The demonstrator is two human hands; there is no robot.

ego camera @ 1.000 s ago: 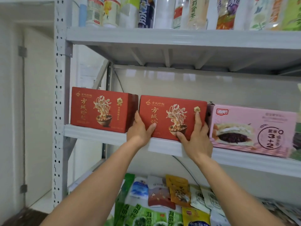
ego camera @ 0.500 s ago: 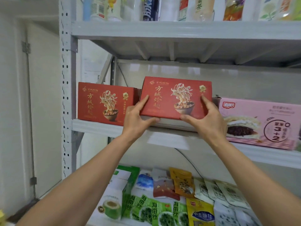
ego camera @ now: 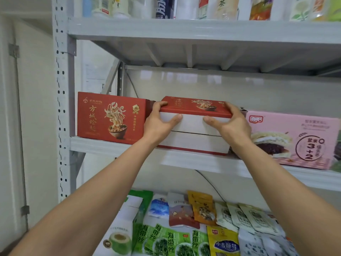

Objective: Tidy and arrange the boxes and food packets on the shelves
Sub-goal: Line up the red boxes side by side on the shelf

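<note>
The person reaches up with both bare arms to the middle shelf (ego camera: pixel 103 146) of a grey metal rack, and between their hands is a red noodle box (ego camera: pixel 195 133). It is turned so that its printed red face looks up toward the ceiling and its plain white side faces the room, with a seam running across that white side. Its lower red edge appears to sit on the shelf's front lip.

The left grip (ego camera: pixel 158 124) wraps the box's left end: fingers curl over the top corner and the thumb presses flat on the white side. The right grip (ego camera: pixel 230 124) mirrors it on the right end, fingers over the top edge, thumb lying across the white side. Both have firm hold of the box.

Just to the left stands a second red noodle box (ego camera: pixel 110 118), upright, its picture of a noodle bowl facing out. The left hand sits between the two, so I cannot tell whether the boxes touch. To the right, a pink cake box (ego camera: pixel 295 139) stands with its printed front outward, close beside the right hand.

On the top shelf (ego camera: pixel 203 28) stands a row of bottles (ego camera: pixel 164 6), cut off at the upper edge of view. Lower down lie food packets: green seaweed packets (ego camera: pixel 166 241) in front, a yellow packet (ego camera: pixel 223 242) beside them, an orange packet (ego camera: pixel 202 207) further back, and a coconut carton (ego camera: pixel 120 233) at the left. A thin cable (ego camera: pixel 208 180) hangs against the wall under the middle shelf.
</note>
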